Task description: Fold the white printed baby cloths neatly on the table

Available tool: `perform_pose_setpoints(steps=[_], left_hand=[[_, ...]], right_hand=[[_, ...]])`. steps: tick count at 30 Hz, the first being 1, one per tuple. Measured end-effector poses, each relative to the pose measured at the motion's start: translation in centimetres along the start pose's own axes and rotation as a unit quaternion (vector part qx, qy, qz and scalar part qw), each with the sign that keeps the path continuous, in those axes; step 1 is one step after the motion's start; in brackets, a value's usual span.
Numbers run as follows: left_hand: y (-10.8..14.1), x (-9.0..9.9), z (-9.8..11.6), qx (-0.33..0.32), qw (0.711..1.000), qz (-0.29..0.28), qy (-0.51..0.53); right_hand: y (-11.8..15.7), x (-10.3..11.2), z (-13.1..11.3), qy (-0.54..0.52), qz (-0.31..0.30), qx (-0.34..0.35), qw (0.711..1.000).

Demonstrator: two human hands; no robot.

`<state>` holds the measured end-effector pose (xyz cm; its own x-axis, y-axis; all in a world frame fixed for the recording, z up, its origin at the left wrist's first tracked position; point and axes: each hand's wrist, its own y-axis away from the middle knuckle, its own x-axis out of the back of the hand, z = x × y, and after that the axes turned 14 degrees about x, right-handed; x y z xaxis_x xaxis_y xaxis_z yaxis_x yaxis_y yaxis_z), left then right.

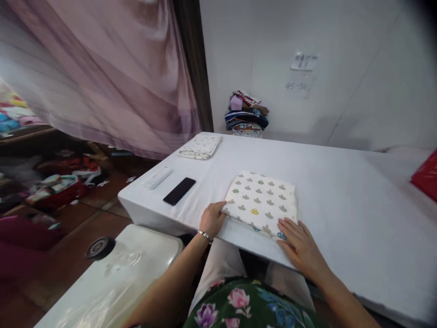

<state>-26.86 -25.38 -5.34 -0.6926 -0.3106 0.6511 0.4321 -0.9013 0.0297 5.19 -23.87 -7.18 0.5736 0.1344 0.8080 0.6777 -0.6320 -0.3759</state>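
A folded white cloth (pixel 261 200) lies on the white-covered table in front of me, printed with grey motifs and a few green, yellow and blue ones. At its left front corner my left hand (pixel 213 219) is closed, fingertips at the cloth's edge; a bracelet circles that wrist. My right hand (pixel 300 243) rests at the right front corner, its fingers stretched flat over the fabric and the thumb beside the front edge. Left of the cloth lie a black phone (pixel 179 191) and a slim white object (pixel 159 178). Farther back is another folded, speckled white cloth (pixel 200 146).
The table (pixel 341 205) reaches far right, where a red object (pixel 426 175) stands. A stack of folded clothes (pixel 246 114) is by the wall behind it. At lower left, a white surface (pixel 136 255) bears a black roll (pixel 100 248). A pink curtain (pixel 136 82) hangs left.
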Motion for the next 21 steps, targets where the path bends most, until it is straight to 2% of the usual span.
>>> perform_pose_setpoints(steps=[2, 4, 7, 8, 10, 13, 15, 18, 21], left_hand=[[-0.2, 0.4, 0.0, 0.045, 0.997, -0.032, 0.052], [-0.5, 0.9, 0.3, 0.104, 0.983, -0.081, 0.129], [-1.0, 1.4, 1.2, 0.176, 0.952, -0.122, 0.219], [-1.3, 1.5, 1.6, 0.191, 0.949, -0.122, 0.217], [-1.8, 1.3, 2.3, 0.203, 0.96, -0.112, 0.159], [-3.0, 0.6, 3.1, 0.184, 0.978, -0.089, 0.048], [-3.6, 0.1, 3.3, 0.178, 0.98, -0.085, 0.005], [-4.2, -0.2, 3.4, 0.172, 0.98, -0.093, -0.021], [-4.3, -0.2, 3.5, 0.165, 0.981, -0.096, -0.013]], right_hand=[[-0.1, 0.6, -0.1, -0.071, 0.027, -0.019, 0.997], [-0.6, 1.5, 0.5, -0.131, 0.093, -0.065, 0.985], [-2.5, 3.3, 2.7, -0.159, 0.206, -0.188, 0.947], [-3.4, 3.8, 3.7, -0.16, 0.224, -0.231, 0.933], [-5.6, 4.8, 5.9, -0.168, 0.222, -0.284, 0.917], [-9.0, 5.8, 8.7, -0.168, 0.19, -0.302, 0.919], [-10.9, 6.2, 10.0, -0.173, 0.123, -0.306, 0.928], [-13.1, 6.9, 11.5, -0.186, 0.016, -0.302, 0.935], [-14.6, 7.4, 12.7, -0.186, -0.055, -0.289, 0.937]])
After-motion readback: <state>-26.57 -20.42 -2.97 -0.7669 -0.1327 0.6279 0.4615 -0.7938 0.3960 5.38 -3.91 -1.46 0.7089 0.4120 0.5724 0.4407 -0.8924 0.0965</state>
